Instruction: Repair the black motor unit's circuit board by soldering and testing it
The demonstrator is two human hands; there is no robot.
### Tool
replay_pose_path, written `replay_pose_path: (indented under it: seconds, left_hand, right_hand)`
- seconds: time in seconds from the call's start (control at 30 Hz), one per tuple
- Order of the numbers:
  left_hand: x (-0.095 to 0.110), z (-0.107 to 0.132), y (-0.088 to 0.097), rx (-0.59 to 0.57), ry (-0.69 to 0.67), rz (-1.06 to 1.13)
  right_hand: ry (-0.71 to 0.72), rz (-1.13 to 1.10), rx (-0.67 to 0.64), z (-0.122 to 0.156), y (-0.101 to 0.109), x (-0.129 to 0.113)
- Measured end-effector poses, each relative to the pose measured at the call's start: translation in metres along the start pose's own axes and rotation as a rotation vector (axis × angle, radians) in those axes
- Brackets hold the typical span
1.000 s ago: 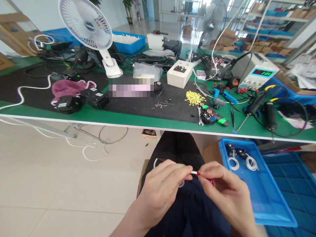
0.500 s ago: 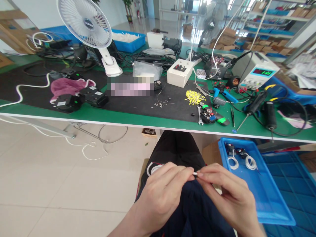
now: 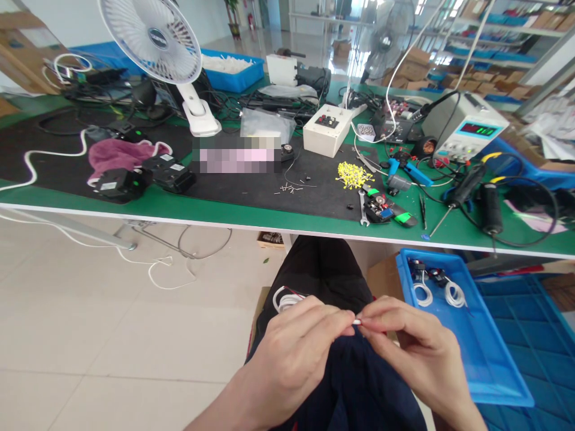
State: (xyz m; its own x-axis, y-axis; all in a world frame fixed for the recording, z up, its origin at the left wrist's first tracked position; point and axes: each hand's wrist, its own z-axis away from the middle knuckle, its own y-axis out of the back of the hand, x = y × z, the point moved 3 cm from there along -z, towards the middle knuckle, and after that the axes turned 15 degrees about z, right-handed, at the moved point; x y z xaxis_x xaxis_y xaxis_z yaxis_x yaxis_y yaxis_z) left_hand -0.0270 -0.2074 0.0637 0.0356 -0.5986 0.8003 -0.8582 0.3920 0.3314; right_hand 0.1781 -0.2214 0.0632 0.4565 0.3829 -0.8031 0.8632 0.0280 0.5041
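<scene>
We pinch a thin white wire [image 3: 356, 321] btwn both hands, low over our lap. L hand [image 3: 299, 350] grips it from 9 o'clock, R hand [image 3: 415, 353] nips its tip from 3. Its coil [image 3: 284, 297] sits at 11 of L hand. Blue bin [image 3: 489, 359] at 3; green workbench [image 3: 215, 211] at 12.

Little legible writing on the bench

The power supply [image 3: 465, 129] at the right of the bench [image 3: 215, 212] shows glowing red digits on its display [image 3: 477, 129], too small to read with certainty. The white fan [image 3: 150, 39] carries a dark round badge [image 3: 155, 37] on its hub, lettering illegible. Two black units [image 3: 173, 173] [image 3: 117, 184] bear white labels whose print cannot be made out.
</scene>
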Motion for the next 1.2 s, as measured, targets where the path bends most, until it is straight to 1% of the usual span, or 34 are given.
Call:
replay_pose_path:
  seconds: [0.17,0.27,0.33,0.4,0.47,0.53,0.63,0.7,0.83,1.03,1.2]
  left_hand:
    - [0.003,0.001,-0.003,-0.039,0.002,-0.076]
    - [0.002,-0.001,-0.003,0.012,0.009,-0.028]
    - [0.001,-0.003,-0.001,0.056,0.030,0.039]
    - [0.000,-0.006,0.001,0.093,0.047,0.085]
    - [0.000,-0.008,0.003,0.116,0.055,0.101]
    - [0.001,-0.009,0.004,0.125,0.058,0.097]
    - [0.003,-0.010,0.004,0.129,0.054,0.084]
    - [0.005,-0.010,0.005,0.120,0.051,0.085]
    - [0.007,-0.008,0.005,0.045,0.028,0.031]
    - [0.009,-0.005,0.003,-0.040,-0.019,-0.097]
    - [0.007,-0.004,0.004,0.004,-0.030,-0.066]
  right_hand:
    - [0.230,0.303,-0.023,-0.001,0.002,-0.012]
    - [0.295,0.391,0.000,-0.002,0.003,-0.019]
    - [0.250,0.355,0.026,-0.003,0.006,-0.019]
    - [0.154,0.271,0.049,-0.004,0.011,-0.016]
    - [0.071,0.184,0.042,-0.004,0.014,-0.012]
    - [0.032,0.131,0.011,-0.004,0.015,-0.010]
    - [-0.020,0.077,0.008,-0.006,0.012,-0.009]
    - [-0.073,-0.010,0.017,-0.008,0.008,-0.007]
    - [-0.150,-0.194,-0.019,-0.009,0.003,-0.003]
    - [-0.183,-0.183,-0.080,-0.007,0.006,0.002]
    - [-0.199,-0.123,-0.144,-0.009,0.006,-0.003]
